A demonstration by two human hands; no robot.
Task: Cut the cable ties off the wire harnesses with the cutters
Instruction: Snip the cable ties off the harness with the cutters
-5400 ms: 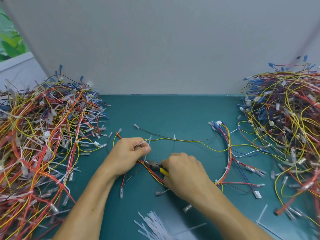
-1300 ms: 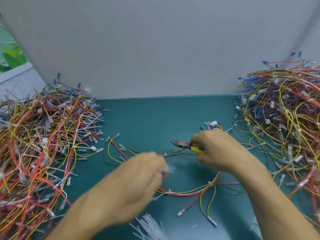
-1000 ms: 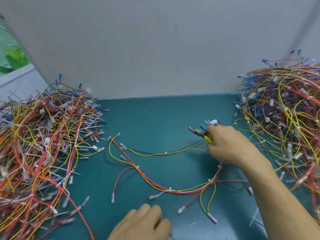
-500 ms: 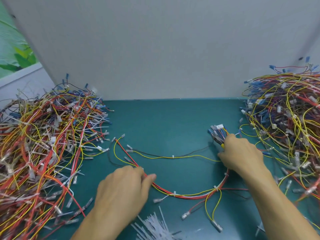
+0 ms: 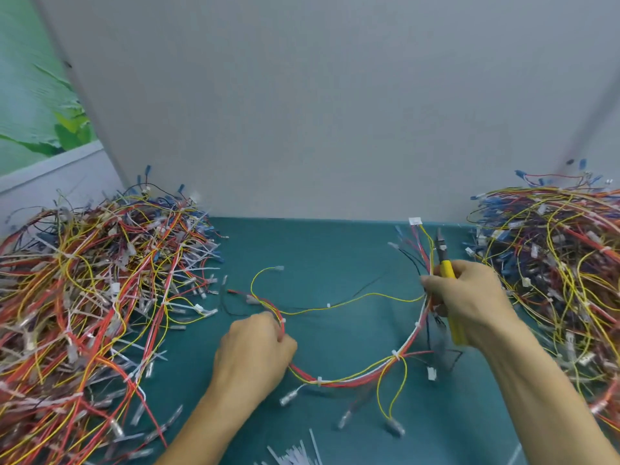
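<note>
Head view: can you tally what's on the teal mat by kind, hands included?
Heaped piles of multicoloured wire harnesses: 2 (left pile, right pile)
Spread-out red, yellow and white wire harness: 1
Yellow-handled metal cutters: 1
Heap of cut white plastic cable ties: 1
Hands: 2 (left hand, right hand)
Total: 7

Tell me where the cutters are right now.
Head view, right of centre: the cutters are gripped in the right hand, tips pointing toward the back wall, between the spread wire harness and the right-hand pile.

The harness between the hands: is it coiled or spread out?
Spread out: the harness runs in a wide curve from left hand to right hand.
</note>
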